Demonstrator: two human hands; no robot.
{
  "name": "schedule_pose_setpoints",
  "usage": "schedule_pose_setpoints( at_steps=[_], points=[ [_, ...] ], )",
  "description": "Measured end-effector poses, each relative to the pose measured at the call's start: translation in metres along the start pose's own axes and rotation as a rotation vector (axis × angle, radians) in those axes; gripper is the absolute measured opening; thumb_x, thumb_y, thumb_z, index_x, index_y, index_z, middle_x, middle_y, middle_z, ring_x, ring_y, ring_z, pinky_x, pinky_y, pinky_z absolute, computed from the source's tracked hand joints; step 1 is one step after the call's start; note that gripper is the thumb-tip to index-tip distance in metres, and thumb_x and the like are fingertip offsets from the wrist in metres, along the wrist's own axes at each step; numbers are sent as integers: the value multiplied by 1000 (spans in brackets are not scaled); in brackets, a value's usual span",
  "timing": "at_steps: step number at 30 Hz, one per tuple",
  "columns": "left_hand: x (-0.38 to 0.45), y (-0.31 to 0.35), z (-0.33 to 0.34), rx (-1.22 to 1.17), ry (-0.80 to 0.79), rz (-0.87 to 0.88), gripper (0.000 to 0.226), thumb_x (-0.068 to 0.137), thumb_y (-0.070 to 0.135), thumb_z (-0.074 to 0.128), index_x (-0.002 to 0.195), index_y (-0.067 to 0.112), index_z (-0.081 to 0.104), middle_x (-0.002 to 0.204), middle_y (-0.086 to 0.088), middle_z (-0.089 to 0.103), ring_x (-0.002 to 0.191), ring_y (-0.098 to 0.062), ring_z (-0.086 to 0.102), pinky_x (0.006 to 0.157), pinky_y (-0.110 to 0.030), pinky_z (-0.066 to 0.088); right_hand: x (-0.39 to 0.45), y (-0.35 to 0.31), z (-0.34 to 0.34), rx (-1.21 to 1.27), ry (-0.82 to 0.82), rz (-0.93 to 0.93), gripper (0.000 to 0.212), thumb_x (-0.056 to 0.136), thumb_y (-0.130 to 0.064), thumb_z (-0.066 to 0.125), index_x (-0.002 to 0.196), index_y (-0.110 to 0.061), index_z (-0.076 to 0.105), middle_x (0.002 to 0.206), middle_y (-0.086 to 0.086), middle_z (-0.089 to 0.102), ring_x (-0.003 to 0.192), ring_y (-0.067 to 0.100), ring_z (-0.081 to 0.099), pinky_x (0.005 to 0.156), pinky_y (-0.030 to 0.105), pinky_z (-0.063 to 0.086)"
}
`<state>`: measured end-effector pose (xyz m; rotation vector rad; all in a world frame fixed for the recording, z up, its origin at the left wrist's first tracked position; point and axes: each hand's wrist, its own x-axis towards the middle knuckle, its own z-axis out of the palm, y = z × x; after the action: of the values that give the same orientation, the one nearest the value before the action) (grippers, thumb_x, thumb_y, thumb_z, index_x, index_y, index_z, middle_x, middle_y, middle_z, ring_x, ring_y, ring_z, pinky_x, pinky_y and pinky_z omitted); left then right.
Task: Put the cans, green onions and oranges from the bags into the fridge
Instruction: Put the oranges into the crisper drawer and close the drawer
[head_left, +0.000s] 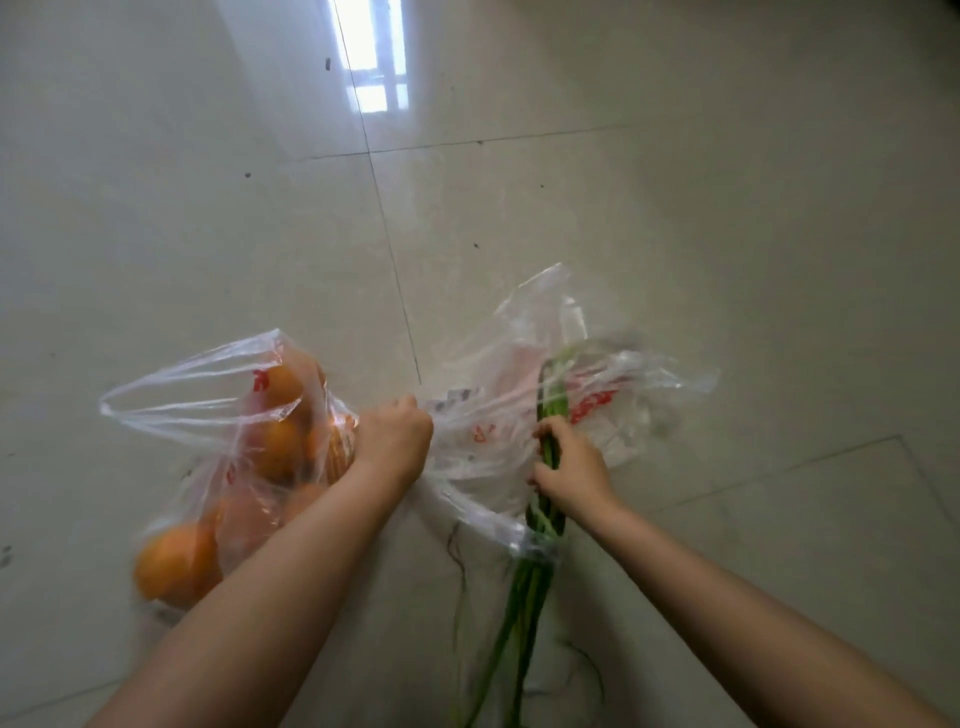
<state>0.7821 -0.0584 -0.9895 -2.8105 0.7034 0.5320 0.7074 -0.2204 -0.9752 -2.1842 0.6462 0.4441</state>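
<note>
On glossy pale floor tiles (675, 208), hands pinch: left (395, 441) a bag (483, 441), right (569, 462) green onions (524, 613).

Two bare forearms reach in from the bottom edge, with no sleeve, watch, ring or glove showing on either, each ending in a bare hand, the left hand (393, 435) and the right hand (570, 462), both with short, unpainted nails where any are visible.

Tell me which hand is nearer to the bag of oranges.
Left. The left hand sits right against the bag of oranges, gripping the edge of the other bag. The right hand is farther away, holding the green onions.
</note>
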Motion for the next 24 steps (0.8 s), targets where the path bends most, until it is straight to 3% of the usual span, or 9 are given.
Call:
schedule_pose_setpoints(
  at_steps=[2, 3, 5, 7, 10, 13, 19, 22, 24],
  points=[
    [-3, 3, -2, -2, 84, 26, 21, 60, 8, 83, 76, 1, 70, 76, -13, 66, 60, -28, 68, 50, -28, 53, -3, 9, -26, 190, 61, 0, 50, 79, 9, 52, 123, -15, 45, 99, 8, 56, 81, 24, 59, 70, 32, 51],
    [-4, 4, -3, 16, 51, 12, 22, 61, 8, 83, 77, 1, 70, 77, -13, 66, 60, -28, 68, 50, -28, 53, -2, 14, -38, 244, 58, -11, 62, 79, 11, 51, 131, -20, 38, 104, 5, 54, 90, 24, 58, 78, 35, 52],
    [-2, 11, 1, 12, -18, 3, 21, 88, 4, 56, 108, 2, 60, 105, -13, 61, 90, -29, 66, 70, -34, 54, 2, 19, -55, 358, 42, -25, 80, 81, 12, 49, 143, -28, 19, 123, 1, 44, 107, 22, 52, 92, 39, 47],
    [0, 21, 1, -100, 130, 46, 28, 86, 0, 54, 114, 2, 56, 108, -13, 61, 92, -31, 65, 72, -36, 53, 8, 18, -62, 509, 143, 8, 83, 83, 12, 48, 145, -31, 11, 121, 5, 47, 94, 21, 57, 81, 34, 53],
    [-7, 45, -6, -295, 430, 245, 44, 55, 1, 81, 97, 2, 65, 85, -15, 68, 62, -28, 67, 51, -30, 54, 12, 7, -59, 713, 263, 85, 81, 87, 11, 44, 146, -27, 4, 96, 5, 52, 62, 12, 52, 49, 17, 51],
    [-18, 59, -11, -372, 594, 483, 29, 69, 16, 59, 97, 12, 54, 93, -13, 71, 81, -26, 68, 71, -29, 53, 15, 1, -50, 808, 298, 118, 82, 88, 10, 45, 147, -24, -1, 92, 3, 51, 62, 10, 52, 56, 22, 50],
    [-38, 48, -1, -332, 390, 872, 36, 80, 41, 42, 82, 21, 72, 68, 10, 71, 61, -5, 69, 70, -22, 57, 21, 4, -57, 1057, 360, 164, 73, 91, 8, 40, 147, -23, 5, 77, 2, 49, 59, 11, 50, 76, 33, 51],
    [-36, 35, 14, -176, 324, 921, 30, 78, 36, 41, 73, 27, 69, 60, 12, 66, 56, -5, 66, 69, -19, 56, 26, -1, -67, 1111, 343, 161, 62, 91, 10, 39, 142, -20, 17, 72, 3, 46, 49, 9, 46, 52, 23, 47],
    [-31, 23, 21, -46, 175, 882, 22, 80, 30, 49, 79, 24, 70, 70, 8, 69, 69, -12, 70, 79, -24, 56, 32, -2, -82, 1055, 218, 172, 43, 91, 11, 35, 119, -21, 32, 67, 6, 42, 36, 5, 43, 36, 17, 39]
  ],
)
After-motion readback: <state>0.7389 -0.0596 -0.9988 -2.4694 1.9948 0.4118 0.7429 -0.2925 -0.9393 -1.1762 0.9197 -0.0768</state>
